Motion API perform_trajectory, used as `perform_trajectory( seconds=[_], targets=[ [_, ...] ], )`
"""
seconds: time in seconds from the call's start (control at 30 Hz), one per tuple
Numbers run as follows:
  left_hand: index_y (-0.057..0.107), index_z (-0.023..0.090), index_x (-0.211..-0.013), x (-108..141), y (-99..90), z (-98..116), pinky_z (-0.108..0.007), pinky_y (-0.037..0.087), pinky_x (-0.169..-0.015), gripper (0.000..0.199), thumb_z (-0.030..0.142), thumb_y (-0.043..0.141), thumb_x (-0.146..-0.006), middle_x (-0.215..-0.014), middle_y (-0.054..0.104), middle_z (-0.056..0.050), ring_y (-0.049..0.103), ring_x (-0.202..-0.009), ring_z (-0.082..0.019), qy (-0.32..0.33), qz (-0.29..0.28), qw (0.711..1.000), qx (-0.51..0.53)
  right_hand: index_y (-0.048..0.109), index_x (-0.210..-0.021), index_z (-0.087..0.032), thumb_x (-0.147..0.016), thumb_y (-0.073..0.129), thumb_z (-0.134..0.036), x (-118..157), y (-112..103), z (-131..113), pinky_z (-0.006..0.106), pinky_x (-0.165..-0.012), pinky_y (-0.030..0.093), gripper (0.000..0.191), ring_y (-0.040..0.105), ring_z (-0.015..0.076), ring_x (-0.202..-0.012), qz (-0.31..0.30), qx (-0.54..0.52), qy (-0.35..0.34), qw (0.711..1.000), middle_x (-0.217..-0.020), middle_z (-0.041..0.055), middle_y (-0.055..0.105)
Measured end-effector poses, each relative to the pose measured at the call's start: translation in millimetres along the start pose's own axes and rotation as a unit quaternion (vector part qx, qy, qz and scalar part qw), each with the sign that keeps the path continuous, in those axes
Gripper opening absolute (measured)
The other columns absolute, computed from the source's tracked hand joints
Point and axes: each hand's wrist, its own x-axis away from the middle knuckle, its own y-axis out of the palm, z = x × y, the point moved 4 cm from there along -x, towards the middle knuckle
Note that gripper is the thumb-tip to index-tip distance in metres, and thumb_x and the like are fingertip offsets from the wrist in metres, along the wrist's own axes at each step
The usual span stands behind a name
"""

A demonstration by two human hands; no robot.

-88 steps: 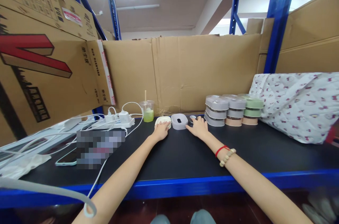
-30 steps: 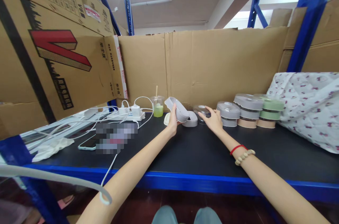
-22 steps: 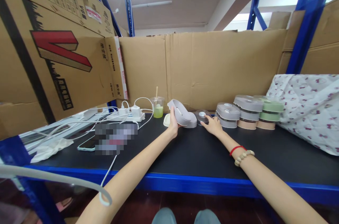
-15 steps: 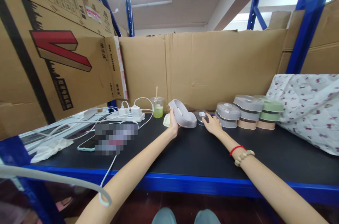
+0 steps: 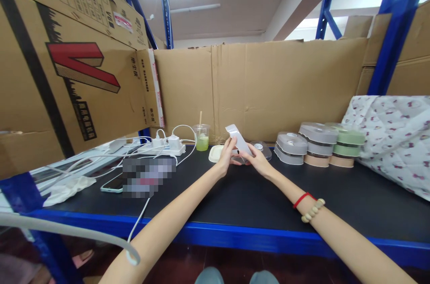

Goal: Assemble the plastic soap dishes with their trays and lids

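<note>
Both hands meet near the middle of the black tabletop, around a grey plastic piece tilted up on its side. My left hand grips its left side, and my right hand holds its right side with the fingers partly hidden. Just behind my right hand, a clear round-cornered lid with a pale disc lies on the table. A cream-coloured lid or dish rests left of my left hand.
Stacked grey, green and peach containers stand on the right, beside a patterned quilted cloth. A green drink cup, a power strip with cables and a phone are on the left.
My right hand has left the clear lid and moved left onto the grey piece. That piece is now tilted more upright between both hands.
</note>
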Motion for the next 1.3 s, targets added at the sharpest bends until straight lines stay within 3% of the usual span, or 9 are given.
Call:
perform_trajectory(
  seconds=[0.17,0.3,0.47,0.57,0.63,0.8,0.97,1.13,1.3],
  targets=[
    [0.057,0.019,-0.120,-2.9,-3.5,1.4,-0.029,0.055,-0.064,0.050,0.051,0.040,-0.086,-0.098,0.068,-0.009,0.067,-0.083,-0.021,-0.030,0.028,0.998,0.055,0.063,-0.104,-0.019,-0.070,0.050,-0.059,0.4,-4.9,-2.0,0.026,-0.045,0.047,0.054,0.062,0.0183,-0.064,0.052,-0.067,0.065,0.994,-0.085,0.0061,0.068],
    [0.061,0.016,-0.112,-4.9,-10.9,9.1,-0.033,0.054,-0.071,0.057,0.052,0.025,-0.089,-0.087,0.071,-0.008,0.066,-0.088,-0.023,-0.043,0.052,0.987,0.143,0.059,-0.108,-0.021,-0.070,0.053,-0.058,1.4,-13.7,-4.5,0.025,-0.037,0.043,0.053,0.062,0.0159,-0.054,0.135,-0.086,0.086,0.983,-0.092,0.0066,0.067],
    [0.058,0.013,-0.100,-13.6,-24.4,16.1,-0.025,0.052,-0.063,0.028,0.027,0.057,-0.076,-0.083,0.069,-0.006,0.066,-0.077,-0.017,-0.058,0.022,0.990,0.128,0.061,-0.102,-0.020,-0.062,0.070,-0.044,3.0,-25.2,-7.0,0.018,-0.031,0.038,0.047,0.057,0.0107,-0.050,0.204,-0.008,0.084,0.975,-0.083,0.0033,0.067],
    [0.051,0.016,-0.101,-24.6,-37.9,19.5,-0.022,0.051,-0.064,0.049,0.000,0.063,-0.056,-0.089,0.067,-0.003,0.064,-0.076,-0.013,0.010,0.048,0.994,0.096,0.065,-0.099,-0.014,-0.066,0.071,-0.037,3.2,-29.2,-3.3,0.017,-0.034,0.044,0.041,0.059,0.0106,-0.052,0.216,0.027,0.107,0.970,-0.077,0.0036,0.067],
    [0.048,0.018,-0.100,-32.1,-49.3,18.3,-0.024,0.052,-0.068,0.056,-0.006,0.061,-0.051,-0.093,0.065,-0.003,0.064,-0.080,-0.013,0.042,0.092,0.994,0.045,0.065,-0.101,-0.012,-0.067,0.072,-0.031,1.8,-29.6,0.9,0.018,-0.039,0.049,0.040,0.063,0.0119,-0.057,0.207,0.030,0.111,0.972,-0.081,0.0049,0.068],
    [0.048,0.018,-0.081,-45.9,-76.5,6.5,-0.029,0.050,-0.081,0.032,-0.002,0.060,-0.058,-0.085,0.062,-0.002,0.062,-0.091,-0.017,0.051,0.181,0.978,-0.090,0.059,-0.118,-0.009,-0.071,0.069,-0.018,-5.3,-26.2,19.4,0.022,-0.050,0.059,0.049,0.066,0.0133,-0.058,0.122,0.067,0.116,0.983,-0.079,0.0060,0.069],
    [0.047,0.018,-0.075,-55.4,-84.0,-4.9,-0.034,0.050,-0.081,0.027,0.014,0.070,-0.060,-0.078,0.061,-0.004,0.063,-0.086,-0.020,0.039,0.148,0.979,-0.135,0.058,-0.121,-0.015,-0.068,0.070,-0.013,-12.4,-25.3,35.8,0.025,-0.051,0.061,0.054,0.064,0.0072,-0.054,0.066,0.101,0.062,0.991,-0.131,0.0139,0.050],
    [0.053,0.016,-0.091,-60.7,-89.8,-8.8,-0.037,0.043,-0.096,0.038,0.015,0.071,-0.057,-0.103,0.063,-0.010,0.058,-0.106,-0.023,0.071,0.107,0.973,-0.194,0.053,-0.127,-0.019,-0.069,0.068,-0.014,-15.1,-23.5,43.2,0.026,-0.053,0.062,0.060,0.067,0.0103,-0.066,0.048,0.071,0.050,0.995,-0.144,0.0136,0.035],
    [0.042,0.007,-0.125,-65.2,-96.9,-13.3,-0.041,0.025,-0.110,0.056,0.016,0.056,-0.071,-0.135,0.043,-0.020,0.033,-0.134,-0.027,0.169,0.079,0.898,-0.398,0.051,-0.128,-0.018,-0.068,0.067,-0.013,-15.1,-23.5,41.1,0.027,-0.048,0.061,0.063,0.067,0.0123,-0.067,0.037,0.091,0.034,0.995,-0.146,0.0150,0.032]
  ],
)
